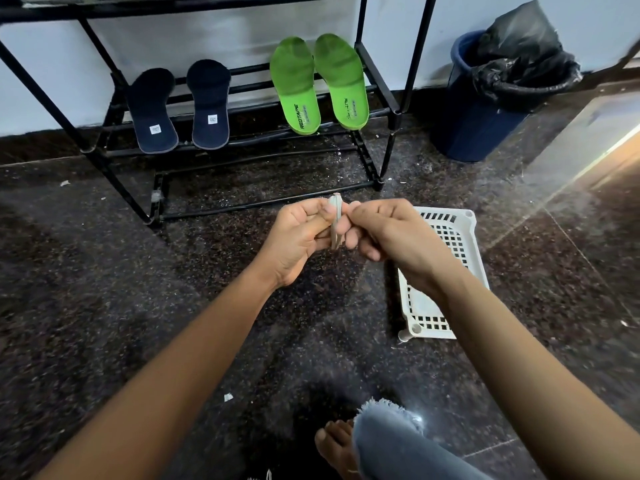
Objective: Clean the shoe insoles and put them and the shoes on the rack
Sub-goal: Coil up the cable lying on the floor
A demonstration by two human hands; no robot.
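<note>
between the two hands, mid-frame: thin pale piece [336, 221], grey-beige, upright, seen edge-on, looks like two flat layers pressed together. can't confirm from this angle that it's an insole. left hand [298, 237] pinches it, thumb on the near face and fingers curled behind. right hand [391, 233] pinches the other side with thumb and curled fingers.

black rack [420, 46], lower rails: two dark navy insoles [152, 109], white tag at each heel, leaning side by side on the left. two green insoles [294, 84] leaning on the right, printed lettering near the heels, toe areas darker.

white perforated basket [446, 233] on the speckled dark floor [104, 271], partly behind the right forearm. blue bin [481, 133] right of the rack, lined with a black bag [526, 57]; contents not visible.
</note>
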